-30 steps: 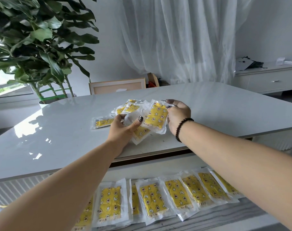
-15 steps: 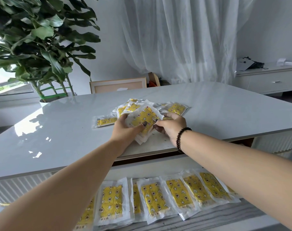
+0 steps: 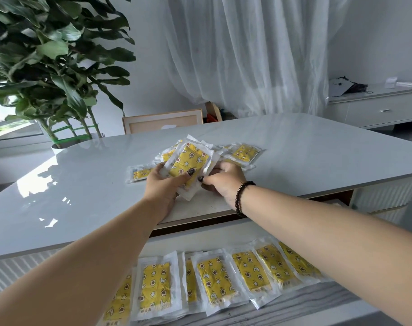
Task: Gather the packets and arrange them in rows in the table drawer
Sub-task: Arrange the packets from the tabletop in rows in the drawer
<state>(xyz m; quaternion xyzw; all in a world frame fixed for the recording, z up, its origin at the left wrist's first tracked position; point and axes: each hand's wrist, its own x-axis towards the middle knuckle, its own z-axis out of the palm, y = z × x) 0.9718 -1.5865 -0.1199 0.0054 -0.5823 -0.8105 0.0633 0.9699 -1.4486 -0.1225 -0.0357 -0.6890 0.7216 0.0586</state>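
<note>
Two bare hands are working over a pile of yellow-patterned packets (image 3: 243, 152) lying on a glossy white table (image 3: 87, 184), near its front edge. The left hand (image 3: 164, 184) is gripping a small stack of packets (image 3: 188, 164), thumb pressing on the top packet's yellow face and fingers curling beneath, with the stack tilting up off the tabletop. The right hand (image 3: 223, 178), wearing a dark beaded bracelet (image 3: 241, 196) at the wrist, is curling its fingers against the right edge of that same stack, thumb tip lying just beside the left thumb; whether it is pinching a packet there cannot be told. One more packet (image 3: 139, 172) is lying flat just left of the left hand. Below the tabletop, the open table drawer (image 3: 294, 309) is holding a row of packets (image 3: 214, 278) lying side by side with edges overlapping, partly hidden by both forearms. Behind the table, a large leafy potted plant (image 3: 47, 67) is standing at left, a sheer white curtain (image 3: 247, 55) is hanging at centre, and a white sideboard (image 3: 376, 109) is standing at right.
</note>
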